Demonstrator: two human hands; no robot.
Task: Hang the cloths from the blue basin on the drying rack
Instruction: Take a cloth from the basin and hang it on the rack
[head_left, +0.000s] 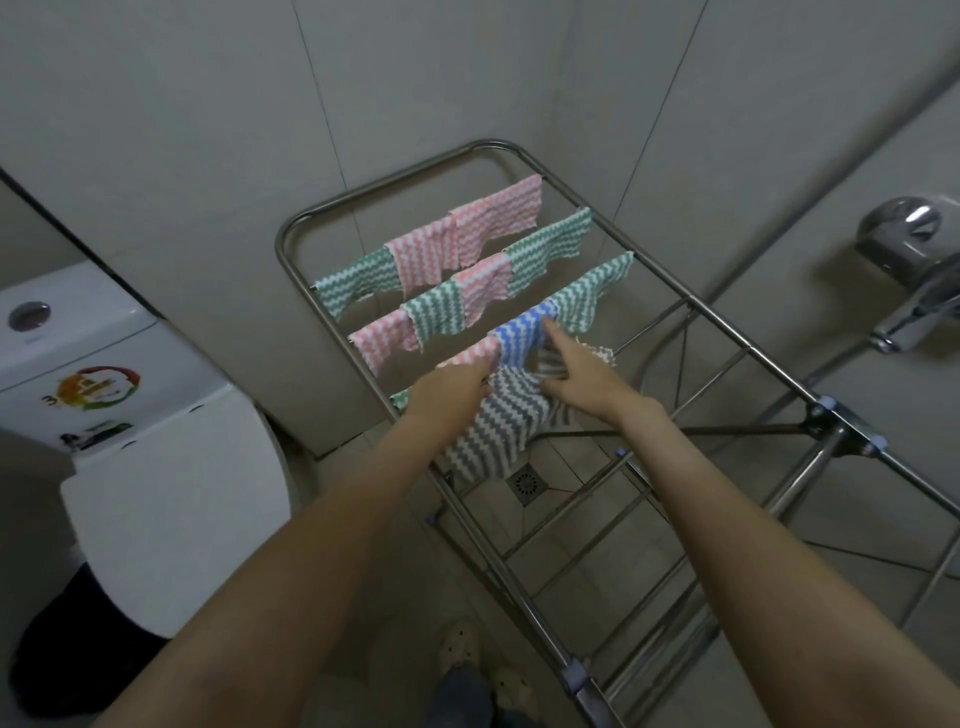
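The left hand (452, 387) is curling its fingers over the top edge of the grey cloth (498, 421), pinching it where it is folding over a rail. The right hand (576, 374) is lying flat and apart just beside it, fingers straight, the thumb touching the grey cloth and the forefinger reaching out toward the blue cloth (524, 335) on the rail behind; it is gripping nothing. To my eye they are spreading this one cloth out along its bar.

The drying rack (283, 244) is filling up from the far end. Green and pink cloths are hanging in rows on the far rails, and a beige cloth (600, 354) is showing just past the right hand. The nearer rails are standing bare, so room is not running short. The blue basin is not showing anywhere from here, so I cannot tell how many cloths are waiting in it; judging by the rack alone, the job is looking well past halfway.

The rack is standing on a grey tiled floor with a floor drain (527, 483) showing beneath it. A white toilet (171, 493) is sitting to the left against pale tiled walls, and a chrome shower tap (909, 312) is jutting out on the right.
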